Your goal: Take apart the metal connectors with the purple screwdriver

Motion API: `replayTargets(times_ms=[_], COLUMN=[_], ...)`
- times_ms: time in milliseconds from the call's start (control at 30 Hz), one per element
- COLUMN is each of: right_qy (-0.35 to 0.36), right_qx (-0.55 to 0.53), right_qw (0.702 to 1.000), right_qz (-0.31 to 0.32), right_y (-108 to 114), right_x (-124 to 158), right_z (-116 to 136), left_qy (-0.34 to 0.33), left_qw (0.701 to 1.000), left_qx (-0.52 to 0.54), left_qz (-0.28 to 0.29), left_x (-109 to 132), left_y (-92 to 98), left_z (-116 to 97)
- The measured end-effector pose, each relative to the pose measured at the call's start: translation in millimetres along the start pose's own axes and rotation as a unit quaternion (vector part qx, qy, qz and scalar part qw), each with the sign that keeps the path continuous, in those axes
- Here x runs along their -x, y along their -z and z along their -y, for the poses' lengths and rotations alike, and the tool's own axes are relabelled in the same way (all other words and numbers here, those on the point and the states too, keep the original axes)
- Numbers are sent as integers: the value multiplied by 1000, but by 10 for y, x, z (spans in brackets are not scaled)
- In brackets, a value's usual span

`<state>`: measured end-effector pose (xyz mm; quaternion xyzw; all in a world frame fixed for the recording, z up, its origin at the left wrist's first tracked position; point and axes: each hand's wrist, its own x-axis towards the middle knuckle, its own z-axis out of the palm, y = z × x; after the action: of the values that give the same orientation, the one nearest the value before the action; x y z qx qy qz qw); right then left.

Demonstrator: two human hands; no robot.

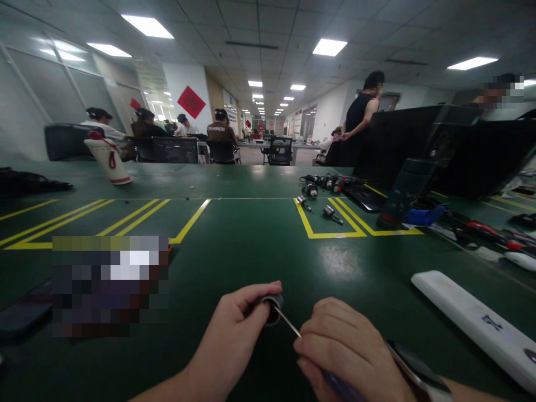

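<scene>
My left hand (pixel 237 324) is closed around a small grey hollow round part (pixel 276 314), its open end turned towards the right. In my right hand (pixel 341 343) is a screwdriver (pixel 290 322), gripped by its dark, bluish handle, which the palm mostly hides. The thin metal shaft points up and left, and its tip reaches the opening of the round part. Whether the tip touches anything inside cannot be seen. Both hands are just above the green tabletop (pixel 201 357), near its front edge.
Two metal parts (pixel 333 214) lie by yellow tape at centre right, with several more behind. A long white case (pixel 473 324) lies to the right, near a dark bottle (pixel 404 192). A phone (pixel 25 312) and a white cup (pixel 111 162) are left. People sit beyond.
</scene>
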<state>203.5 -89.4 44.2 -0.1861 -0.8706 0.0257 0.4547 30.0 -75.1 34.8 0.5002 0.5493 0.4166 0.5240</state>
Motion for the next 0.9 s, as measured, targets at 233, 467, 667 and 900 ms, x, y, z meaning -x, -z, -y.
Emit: replayTargets(times_ms=[233, 467, 667, 900], right_qy=[-191, -388, -412, -378], right_qx=[-143, -358, -415, -361], right_qw=[970, 841, 789, 839], right_qz=[-47, -120, -190, -154], right_y=[131, -56, -388, -500], right_x=[-107, -447, -552, -349], right_z=[-202, -831, -1218, -1147], left_qy=[-52, -316, -360, -345], left_qw=[995, 922, 892, 910], left_qx=[77, -201, -234, -217], left_qz=[17, -96, -139, -72], left_x=[-433, -1186, -1464, -1544], left_y=[176, 217, 213, 253], left_z=[55, 92, 117, 184])
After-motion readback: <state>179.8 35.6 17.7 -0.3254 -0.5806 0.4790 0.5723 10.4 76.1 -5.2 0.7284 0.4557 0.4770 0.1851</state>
